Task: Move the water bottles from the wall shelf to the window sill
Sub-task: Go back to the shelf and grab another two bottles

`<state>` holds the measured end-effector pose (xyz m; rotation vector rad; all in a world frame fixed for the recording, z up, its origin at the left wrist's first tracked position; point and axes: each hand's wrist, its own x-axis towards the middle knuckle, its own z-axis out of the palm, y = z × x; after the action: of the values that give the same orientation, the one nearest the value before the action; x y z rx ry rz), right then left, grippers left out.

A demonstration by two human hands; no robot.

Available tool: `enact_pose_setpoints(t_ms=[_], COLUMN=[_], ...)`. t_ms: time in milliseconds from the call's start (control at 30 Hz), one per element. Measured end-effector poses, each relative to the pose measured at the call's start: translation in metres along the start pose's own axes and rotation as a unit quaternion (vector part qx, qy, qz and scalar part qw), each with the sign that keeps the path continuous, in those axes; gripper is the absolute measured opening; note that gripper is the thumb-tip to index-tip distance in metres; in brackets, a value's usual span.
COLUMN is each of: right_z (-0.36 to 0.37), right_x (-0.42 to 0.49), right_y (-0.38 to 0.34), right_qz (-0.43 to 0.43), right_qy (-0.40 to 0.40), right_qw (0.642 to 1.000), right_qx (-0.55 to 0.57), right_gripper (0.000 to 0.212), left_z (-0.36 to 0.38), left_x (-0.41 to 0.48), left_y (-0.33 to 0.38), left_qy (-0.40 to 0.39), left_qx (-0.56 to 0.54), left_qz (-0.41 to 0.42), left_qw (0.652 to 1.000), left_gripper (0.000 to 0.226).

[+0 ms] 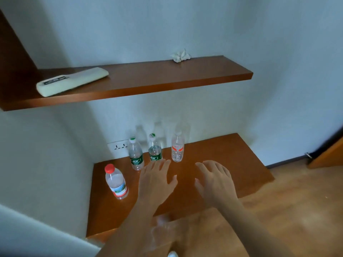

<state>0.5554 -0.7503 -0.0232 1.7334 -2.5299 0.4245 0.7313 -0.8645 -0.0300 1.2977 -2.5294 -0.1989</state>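
Several clear water bottles stand on the lower wooden wall shelf (222,156). A red-capped bottle (116,182) stands at the front left. Two green-labelled bottles (136,154) (155,148) stand near the wall, and a white-capped bottle with a red label (177,147) is to their right. My left hand (156,179) hovers flat with fingers spread just in front of the green-labelled bottles, holding nothing. My right hand (215,180) hovers beside it over the bare middle of the shelf, fingers spread and empty. No window sill is in view.
An upper wooden shelf (148,82) carries a white remote control (71,81) at its left and a crumpled tissue (181,55) at its right. A wall socket (118,146) sits behind the bottles. Wooden floor (287,210) lies to the right, with a door edge (328,154) at far right.
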Motion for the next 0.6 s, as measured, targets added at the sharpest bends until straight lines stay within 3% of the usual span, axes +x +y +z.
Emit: enact_pose_setpoints(t_ms=[367, 600], right_z=[0.049, 0.083], right_x=[0.095, 0.140], right_y=[0.030, 0.051], right_qz=[-0.006, 0.008], right_qy=[-0.059, -0.107], right_qw=[0.997, 0.986], right_qx=[0.057, 0.127], right_gripper=[0.054, 0.054], left_z=[0.050, 0.071], left_x=[0.054, 0.069], left_y=[-0.039, -0.045], left_qy=[0.000, -0.001], left_qx=[-0.002, -0.031], left_qz=[-0.067, -0.181], left_qw=[0.998, 0.983], left_gripper=[0.052, 0.051])
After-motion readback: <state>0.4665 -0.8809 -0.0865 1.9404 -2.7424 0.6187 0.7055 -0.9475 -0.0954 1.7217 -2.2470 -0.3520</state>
